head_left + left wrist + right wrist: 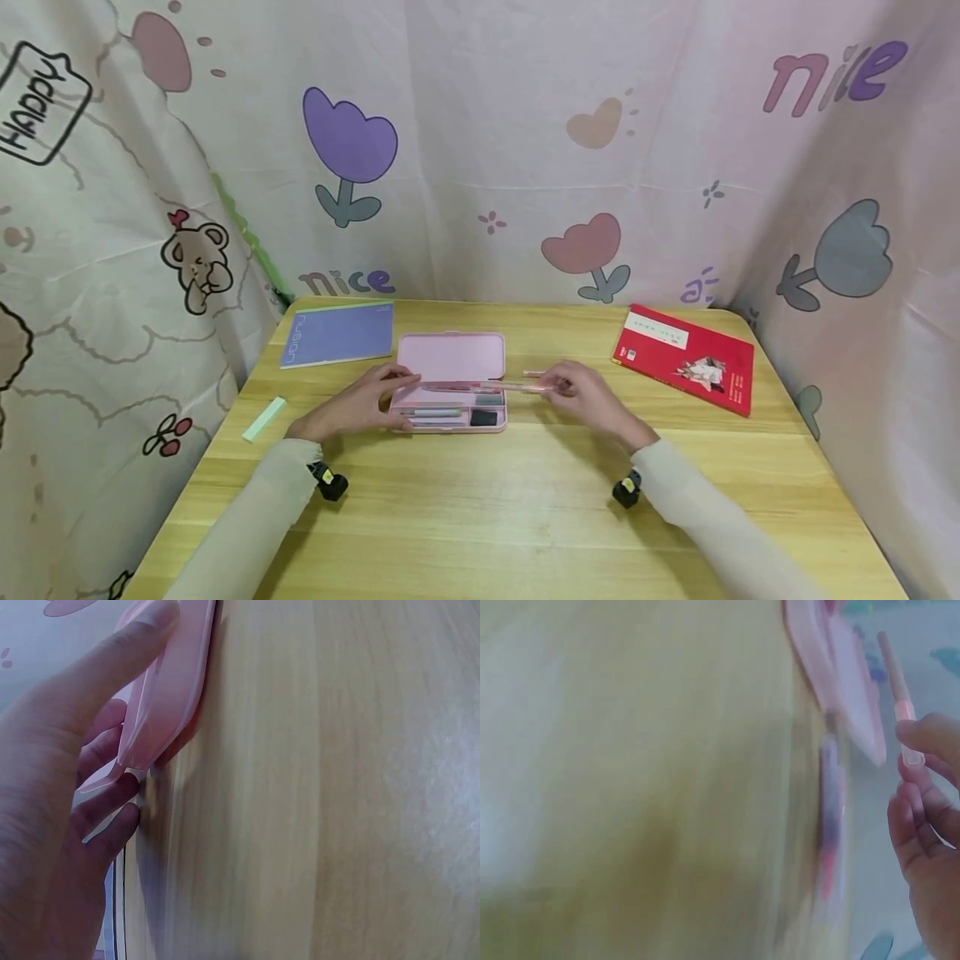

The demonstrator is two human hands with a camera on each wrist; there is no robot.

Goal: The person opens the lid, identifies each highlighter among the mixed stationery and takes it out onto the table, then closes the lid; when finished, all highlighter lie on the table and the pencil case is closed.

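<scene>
An open pink pencil case (452, 354) lies on the table, its lid folded back. My left hand (371, 402) holds the case by its left end, the thumb (142, 637) on the near side and fingers at the far side. Between the thumb and fingers of my right hand (581, 396), a slim pinkish pen (896, 682) is pinched by one end. In the head view it stretches leftward across the case. Several pens (431, 412) lie in the near compartment, beside a black block (483, 417) and a grey one (490, 400).
More pens (829, 825) lie on the table right of the case, partly behind the right hand in the head view. A blue notebook (337, 333) is at back left, a red book (686, 358) at back right. A pale green strip (264, 419) lies at left.
</scene>
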